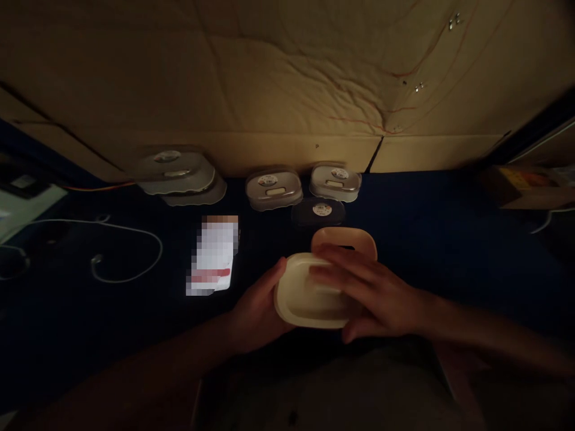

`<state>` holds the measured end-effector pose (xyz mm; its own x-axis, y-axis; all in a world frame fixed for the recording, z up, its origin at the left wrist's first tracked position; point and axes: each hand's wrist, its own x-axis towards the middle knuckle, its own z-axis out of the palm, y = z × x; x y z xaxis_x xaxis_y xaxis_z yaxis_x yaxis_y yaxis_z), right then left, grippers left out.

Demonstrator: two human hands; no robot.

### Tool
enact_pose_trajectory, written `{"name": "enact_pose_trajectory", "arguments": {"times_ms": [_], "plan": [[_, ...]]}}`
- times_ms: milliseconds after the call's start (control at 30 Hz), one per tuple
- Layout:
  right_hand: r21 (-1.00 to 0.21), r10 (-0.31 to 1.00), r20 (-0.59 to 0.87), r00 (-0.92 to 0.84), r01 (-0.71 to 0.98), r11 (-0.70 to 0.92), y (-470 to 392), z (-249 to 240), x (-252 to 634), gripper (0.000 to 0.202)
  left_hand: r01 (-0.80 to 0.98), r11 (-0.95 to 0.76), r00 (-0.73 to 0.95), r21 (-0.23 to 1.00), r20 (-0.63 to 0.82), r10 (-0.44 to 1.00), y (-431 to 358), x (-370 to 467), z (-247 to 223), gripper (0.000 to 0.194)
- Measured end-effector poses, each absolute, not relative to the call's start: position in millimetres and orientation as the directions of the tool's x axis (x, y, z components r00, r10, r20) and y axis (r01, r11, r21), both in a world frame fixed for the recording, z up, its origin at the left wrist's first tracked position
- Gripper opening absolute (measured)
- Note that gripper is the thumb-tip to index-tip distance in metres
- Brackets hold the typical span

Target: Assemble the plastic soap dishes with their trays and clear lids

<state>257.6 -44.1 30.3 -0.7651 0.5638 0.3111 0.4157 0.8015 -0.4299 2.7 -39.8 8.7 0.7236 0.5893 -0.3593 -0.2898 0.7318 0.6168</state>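
A cream oval dish (294, 305) with a raised rim is tilted toward me. My left hand (263, 308) is closed around its left side, with the thumb along the rim. Over the dish's right part lies my right hand (377, 293), its fingers stretched and somewhat blurred across the inside and its thumb near the front rim. It hides much of the dish's interior. Just behind my right hand is an orange-tan oval piece (330, 236) with a dark slot, partly covered by my fingers. A dark clear lid (300, 212) with a round sticker lies beyond it.
Along the cardboard wall (269, 84) stand a left lidded container stack (179, 179), a middle lidded container (274, 200) and a right one (336, 188). A lit phone (215, 254) lies left of my hands, beside a white cable (135, 224). A box (525, 185) is at far right.
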Motion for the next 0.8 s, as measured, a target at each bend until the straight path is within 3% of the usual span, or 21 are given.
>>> {"name": "enact_pose_trajectory", "arguments": {"times_ms": [133,233,367,567,633,800], "plan": [[-0.473,0.713,0.308,-0.630,0.549,0.689,-20.2,35.4,279.6,0.058,-0.332,0.742,0.638,0.583,-0.441,0.632,-31.9,5.0,7.9,0.059],[-0.384,0.678,0.164,-0.716,0.587,0.713,-8.6,35.1,289.0,0.045,-0.264,0.786,0.635,0.558,-0.513,0.578,-29.8,10.1,3.2,0.057],[-0.377,0.566,0.139,-0.813,0.485,0.789,-8.4,31.6,288.0,0.049,-0.206,0.800,0.619,0.564,-0.558,0.553,-34.0,13.0,-3.3,0.047],[-0.393,0.628,0.029,-0.778,0.569,0.723,-7.2,27.4,298.9,0.062,-0.116,0.832,0.636,0.543,-0.602,0.482,-35.8,11.1,-2.5,0.052],[-0.389,0.628,0.010,-0.778,0.576,0.719,-4.5,25.1,303.7,0.057,-0.105,0.833,0.640,0.543,-0.604,0.474,-35.4,10.6,-3.2,0.054],[-0.447,0.688,0.160,-0.708,0.569,0.690,-11.8,28.9,297.3,0.055,-0.196,0.795,0.687,0.574,-0.498,0.529,-32.4,10.2,-9.0,0.060]]}}
